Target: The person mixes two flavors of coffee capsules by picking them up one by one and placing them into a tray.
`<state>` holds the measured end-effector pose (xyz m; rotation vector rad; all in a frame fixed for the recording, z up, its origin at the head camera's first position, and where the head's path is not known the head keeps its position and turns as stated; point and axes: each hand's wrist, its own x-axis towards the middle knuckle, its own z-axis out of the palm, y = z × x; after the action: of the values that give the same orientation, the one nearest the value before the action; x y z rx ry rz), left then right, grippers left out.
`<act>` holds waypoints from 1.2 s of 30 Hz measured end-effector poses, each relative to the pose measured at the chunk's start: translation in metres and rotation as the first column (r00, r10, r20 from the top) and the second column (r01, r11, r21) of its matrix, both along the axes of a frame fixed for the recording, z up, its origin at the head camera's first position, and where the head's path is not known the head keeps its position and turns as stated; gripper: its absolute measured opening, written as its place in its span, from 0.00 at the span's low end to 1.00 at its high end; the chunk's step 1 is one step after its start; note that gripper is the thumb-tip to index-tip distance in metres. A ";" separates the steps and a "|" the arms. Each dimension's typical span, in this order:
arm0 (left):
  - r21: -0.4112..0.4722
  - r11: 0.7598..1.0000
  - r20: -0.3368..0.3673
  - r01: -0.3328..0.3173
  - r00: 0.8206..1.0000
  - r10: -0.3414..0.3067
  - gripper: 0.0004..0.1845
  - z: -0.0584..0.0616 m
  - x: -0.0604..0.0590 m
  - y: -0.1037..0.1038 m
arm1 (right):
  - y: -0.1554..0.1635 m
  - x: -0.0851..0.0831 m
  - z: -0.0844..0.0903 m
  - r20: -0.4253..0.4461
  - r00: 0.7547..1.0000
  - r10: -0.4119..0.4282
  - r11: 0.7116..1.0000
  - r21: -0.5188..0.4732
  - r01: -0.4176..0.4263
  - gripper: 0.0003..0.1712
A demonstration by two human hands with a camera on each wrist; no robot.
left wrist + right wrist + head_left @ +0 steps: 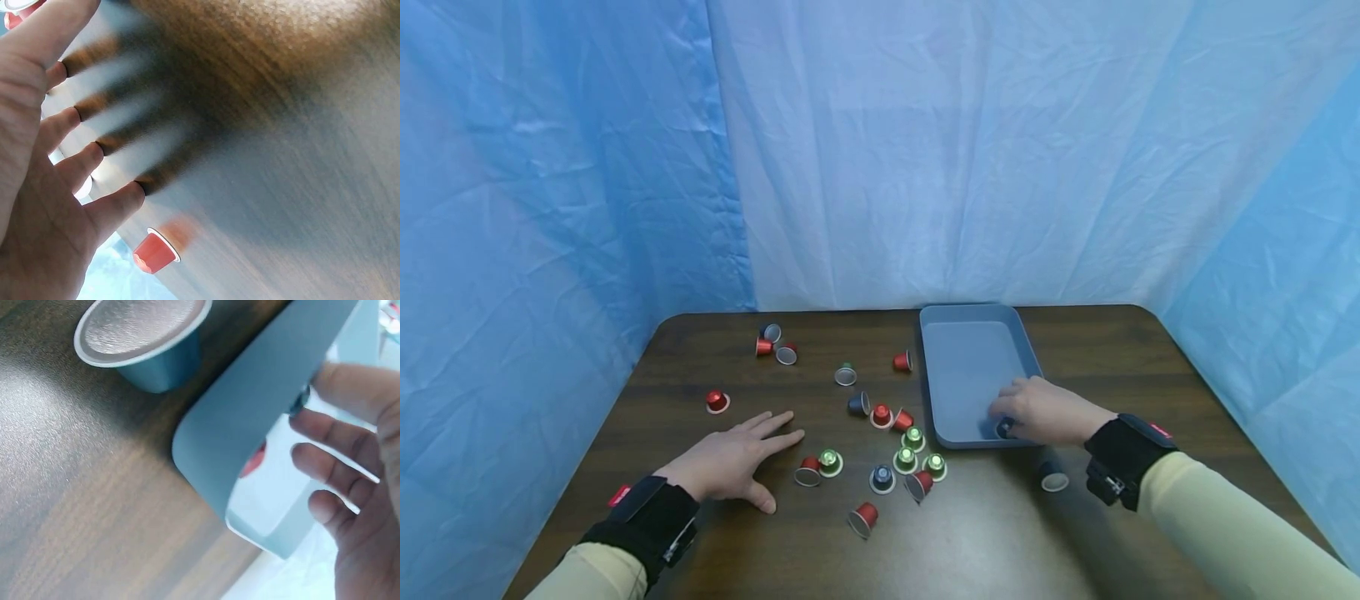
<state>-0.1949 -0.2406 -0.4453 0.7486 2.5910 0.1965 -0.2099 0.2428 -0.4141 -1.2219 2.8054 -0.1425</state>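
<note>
My right hand is over the near right corner of the blue-grey tray, pinching a dark blue coffee capsule between thumb and fingers. In the right wrist view, that capsule is mostly hidden by the tray wall and fingers. Something red shows inside the tray behind its wall. Fingers spread, my left hand is low over the table's left side, its fingertips right at the wood in the left wrist view. Nearest to it are a red capsule, a green capsule and another red capsule.
Several red, green and blue capsules lie scattered left of the tray, including a green one and a dark blue one. Another blue capsule lies below my right wrist. Blue sheeting hangs behind the wooden table.
</note>
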 end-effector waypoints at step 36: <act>0.004 1.000 0.014 -0.008 1.000 0.008 0.55 0.002 0.001 0.000 | 0.025 0.075 -0.018 0.017 0.968 -0.250 0.966 0.071 0.248 0.15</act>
<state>-0.1940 -0.2411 -0.4435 0.7363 2.5813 0.2085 -0.1350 0.2682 -0.4318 -0.8430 2.9037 -0.0747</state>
